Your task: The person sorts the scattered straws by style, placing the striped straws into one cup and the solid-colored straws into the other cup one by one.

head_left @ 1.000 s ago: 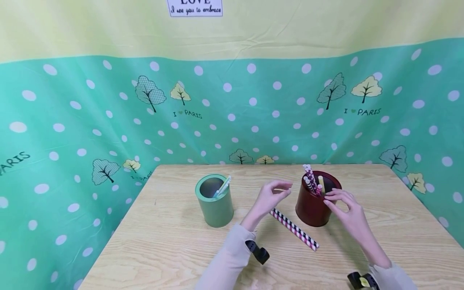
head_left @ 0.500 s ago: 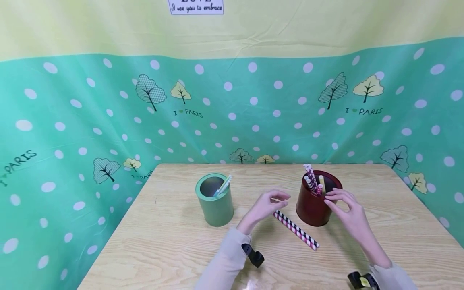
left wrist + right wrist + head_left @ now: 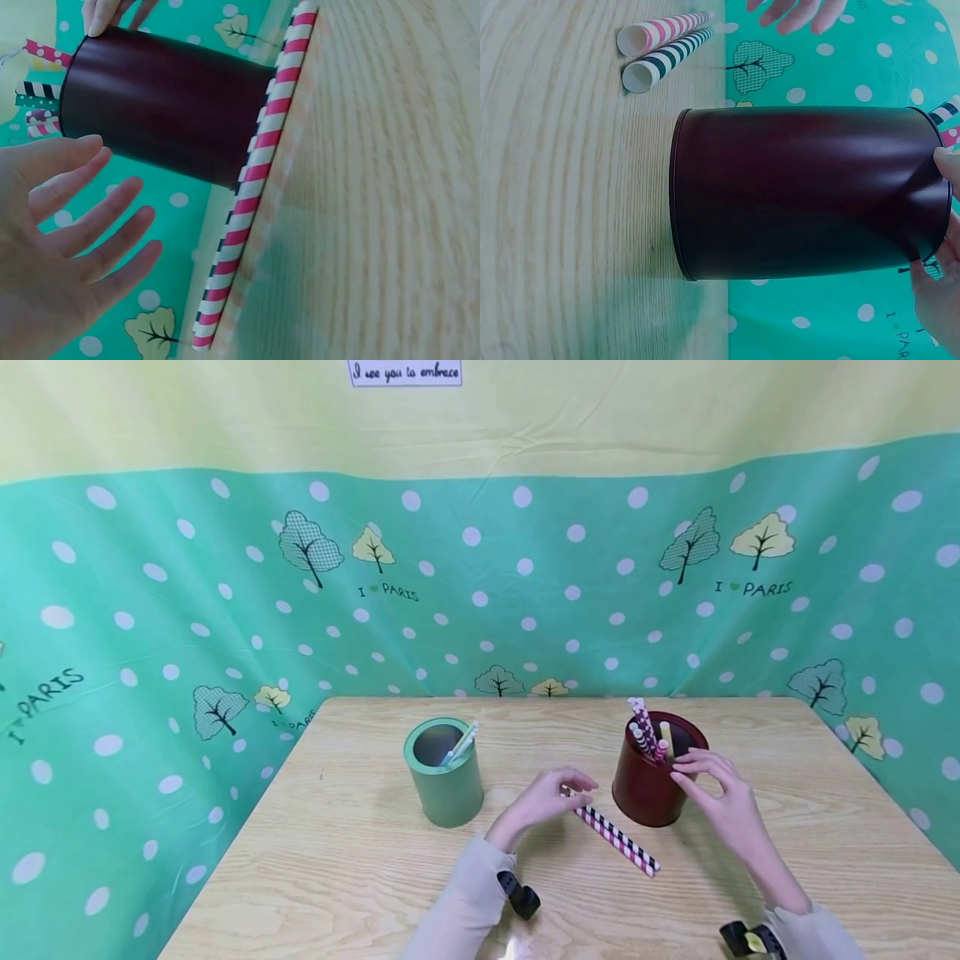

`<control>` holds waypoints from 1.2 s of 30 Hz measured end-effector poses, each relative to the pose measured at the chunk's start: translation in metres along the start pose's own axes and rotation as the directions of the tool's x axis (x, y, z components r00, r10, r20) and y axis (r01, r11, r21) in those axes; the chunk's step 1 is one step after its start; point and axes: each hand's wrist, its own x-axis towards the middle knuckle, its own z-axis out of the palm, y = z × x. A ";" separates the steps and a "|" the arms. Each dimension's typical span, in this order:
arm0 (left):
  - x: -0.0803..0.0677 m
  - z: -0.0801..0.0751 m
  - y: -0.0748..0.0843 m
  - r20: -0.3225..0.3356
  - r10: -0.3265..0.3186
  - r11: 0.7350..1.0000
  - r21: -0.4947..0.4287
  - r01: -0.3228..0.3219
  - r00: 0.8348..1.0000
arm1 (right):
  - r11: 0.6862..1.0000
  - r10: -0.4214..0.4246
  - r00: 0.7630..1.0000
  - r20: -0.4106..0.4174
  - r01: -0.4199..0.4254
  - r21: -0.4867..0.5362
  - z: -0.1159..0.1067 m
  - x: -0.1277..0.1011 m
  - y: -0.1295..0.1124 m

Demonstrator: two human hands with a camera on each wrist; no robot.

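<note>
Two striped paper straws lie side by side on the table, one pink and white (image 3: 256,174), the other black and white (image 3: 679,52). Over their far ends hovers my left hand (image 3: 546,798), fingers spread and holding nothing; the left wrist view shows it apart from them. A dark red cylindrical pen holder (image 3: 647,793) stands upright to the right of the straws, with several patterned straws (image 3: 642,727) poking out of its mouth. My right hand (image 3: 720,789) pinches its near right rim between thumb and fingers.
A green pen holder (image 3: 448,793) stands on the left of the wooden table (image 3: 315,860), with a few pale straws (image 3: 463,745) leaning in it. Behind the table's far edge hangs a green and yellow printed curtain (image 3: 420,635).
My left hand has come down and slightly left, toward the far ends of the two lying straws. My right hand stays at the red holder's rim.
</note>
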 end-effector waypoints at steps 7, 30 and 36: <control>0.000 0.002 -0.011 0.050 -0.021 0.999 0.040 0.019 0.999 | 1.000 0.008 1.000 0.002 -0.008 -0.010 0.000 0.000 0.000; 0.003 0.004 -0.022 0.140 0.010 0.959 0.280 -0.050 0.990 | 1.000 -0.011 1.000 -0.006 0.011 0.002 0.001 0.001 -0.003; 0.004 0.006 -0.023 0.175 0.002 0.955 0.293 -0.054 0.985 | 0.999 -0.023 1.000 -0.010 0.023 0.023 0.001 0.001 -0.001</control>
